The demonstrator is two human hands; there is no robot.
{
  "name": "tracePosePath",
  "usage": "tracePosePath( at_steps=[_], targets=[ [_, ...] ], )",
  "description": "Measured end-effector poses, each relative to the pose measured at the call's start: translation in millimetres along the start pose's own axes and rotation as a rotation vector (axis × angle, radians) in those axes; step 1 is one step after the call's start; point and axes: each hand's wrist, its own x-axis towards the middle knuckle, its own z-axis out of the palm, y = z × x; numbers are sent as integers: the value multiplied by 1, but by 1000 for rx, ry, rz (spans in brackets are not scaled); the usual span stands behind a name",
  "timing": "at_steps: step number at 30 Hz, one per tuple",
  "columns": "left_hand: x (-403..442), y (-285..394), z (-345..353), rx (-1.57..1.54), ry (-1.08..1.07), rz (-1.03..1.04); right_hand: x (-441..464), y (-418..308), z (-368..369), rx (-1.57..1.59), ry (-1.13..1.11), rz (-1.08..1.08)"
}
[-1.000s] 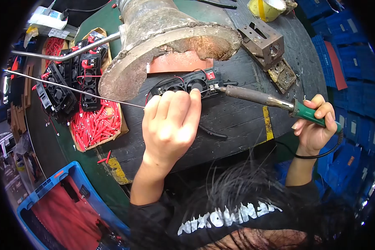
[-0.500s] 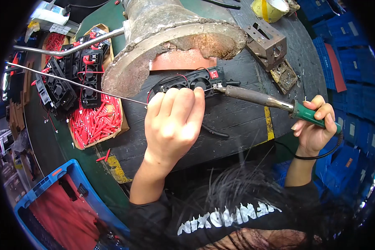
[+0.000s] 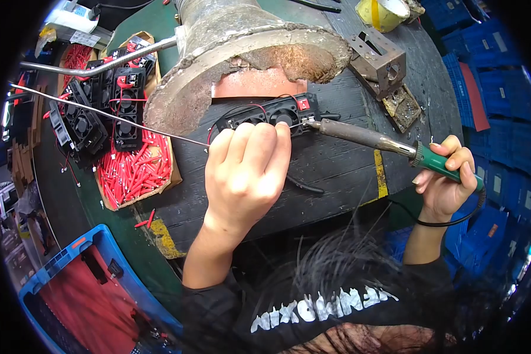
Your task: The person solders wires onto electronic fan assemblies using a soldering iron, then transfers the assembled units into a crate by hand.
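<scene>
On the dark workbench [image 3: 348,171], a twin-fan module [image 3: 284,114] lay wired, one joint seemingly unfinished.
The soldering iron [image 3: 360,137] met its terminal; the left hand [image 3: 239,177] pinched thin wire [image 3: 112,115], the right hand [image 3: 447,177] gripped the iron's handle. Beyond were a metal hood [image 3: 183,79] and heaped modules [image 3: 82,125].

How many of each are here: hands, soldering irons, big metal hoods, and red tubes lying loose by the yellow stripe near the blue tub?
Hands: 2
Soldering irons: 1
Metal hoods: 1
Loose red tubes: 2
Total: 6
</scene>
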Motion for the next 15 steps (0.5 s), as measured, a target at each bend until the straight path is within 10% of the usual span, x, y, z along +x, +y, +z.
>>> tracePosePath(
  at_steps=[15],
  targets=[
    [-2,1,-1,3,-6,0,0,-1,1,-8,-16,-1]
  ],
)
